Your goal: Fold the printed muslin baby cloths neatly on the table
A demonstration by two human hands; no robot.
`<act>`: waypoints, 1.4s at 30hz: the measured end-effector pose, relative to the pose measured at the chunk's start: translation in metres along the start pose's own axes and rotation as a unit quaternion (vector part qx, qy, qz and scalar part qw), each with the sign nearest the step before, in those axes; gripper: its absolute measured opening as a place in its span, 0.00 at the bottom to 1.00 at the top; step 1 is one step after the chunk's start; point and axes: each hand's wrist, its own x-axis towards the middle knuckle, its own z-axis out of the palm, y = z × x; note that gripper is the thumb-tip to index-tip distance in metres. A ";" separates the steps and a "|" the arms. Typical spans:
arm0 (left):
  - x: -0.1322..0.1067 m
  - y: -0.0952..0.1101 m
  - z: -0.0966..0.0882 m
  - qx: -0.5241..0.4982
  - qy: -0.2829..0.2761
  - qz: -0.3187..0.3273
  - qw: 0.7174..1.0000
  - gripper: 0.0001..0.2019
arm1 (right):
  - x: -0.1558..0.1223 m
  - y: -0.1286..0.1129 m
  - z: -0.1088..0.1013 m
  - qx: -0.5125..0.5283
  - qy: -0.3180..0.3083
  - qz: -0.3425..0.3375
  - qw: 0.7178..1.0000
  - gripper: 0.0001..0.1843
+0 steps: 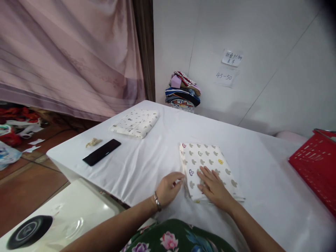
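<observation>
A folded white cloth with a mushroom print (210, 164) lies on the white table (147, 164) right in front of me. My right hand (214, 187) rests flat on its near end, fingers stretched out. My left hand (169, 189) sits at the cloth's left edge with fingers curled, pinching the fabric edge. A bracelet is on my left wrist.
A second folded printed cloth (136, 122) lies at the table's far left. A black phone (102, 152) and a small beige scrap (93, 142) lie near the left edge. Folded clothes (183, 91) are stacked by the wall. A red basket (316, 166) stands at the right.
</observation>
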 end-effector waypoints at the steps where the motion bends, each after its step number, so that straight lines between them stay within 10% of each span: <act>1: 0.009 -0.001 -0.001 -0.037 0.027 -0.082 0.996 0.12 | 0.001 -0.001 -0.003 0.017 0.005 0.013 1.000 0.27; 7: 0.053 -0.005 0.006 -0.277 0.067 -0.321 0.903 0.09 | 0.015 -0.022 -0.008 0.057 0.074 0.010 0.996 0.25; 18: 0.034 -0.001 0.031 -0.300 0.014 -0.355 0.886 0.14 | 0.003 -0.057 0.012 0.075 0.162 -0.012 0.984 0.17; 42: 0.025 0.006 0.034 -0.252 -0.038 -0.383 0.888 0.10 | 0.020 -0.065 -0.010 0.087 0.061 0.098 0.990 0.06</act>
